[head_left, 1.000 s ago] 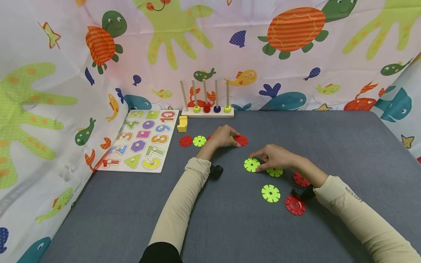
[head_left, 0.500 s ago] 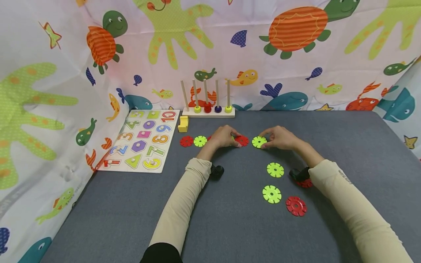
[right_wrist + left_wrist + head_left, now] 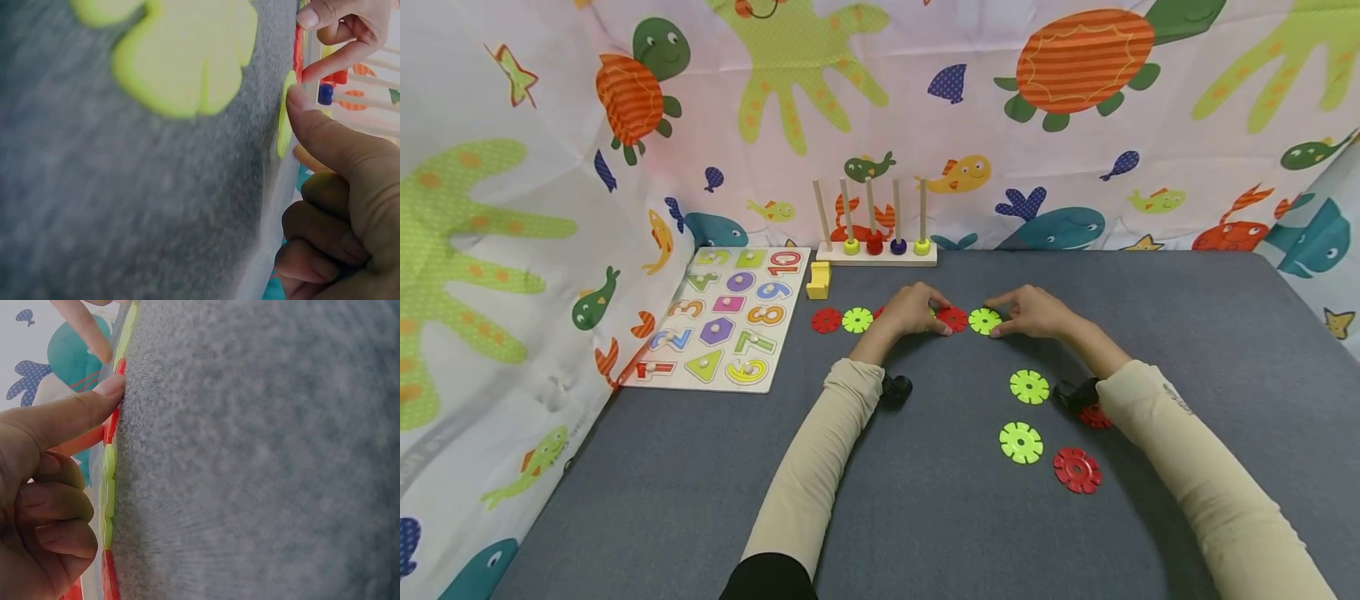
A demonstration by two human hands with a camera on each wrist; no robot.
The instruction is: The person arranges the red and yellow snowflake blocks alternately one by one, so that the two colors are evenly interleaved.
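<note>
- Green disc (image 3: 985,322): in the head view it lies flat on the bench (image 3: 925,500), at the right end of a row of notched discs, touching or just beside a red disc (image 3: 953,318). The right hand (image 3: 1037,312) pinches it, its grip narrowed to the disc's width, thumb at the near rim and index finger at the far one; this seems meant to leave the left rim free to meet its neighbour.
- In the same view the left hand (image 3: 912,310) straddles the red disc from the left, probably to steady the row, and hides the row's middle.
- Nearer and to the right lie a middle green disc (image 3: 1029,387), a near green disc (image 3: 1021,442) and a near red disc (image 3: 1077,471); the right wrist camera (image 3: 1075,394) partly covers a farther red disc (image 3: 1095,416). Far left are a number board (image 3: 739,323), a yellow block (image 3: 818,281) and a peg stand (image 3: 877,259), none between the hands.
- Left wrist view: the row shows edge-on; thumb and index finger flank the red disc, other fingers curled away.
- Right wrist view: the thumb meets the green disc, other fingers folded; pressure cannot be told.
</note>
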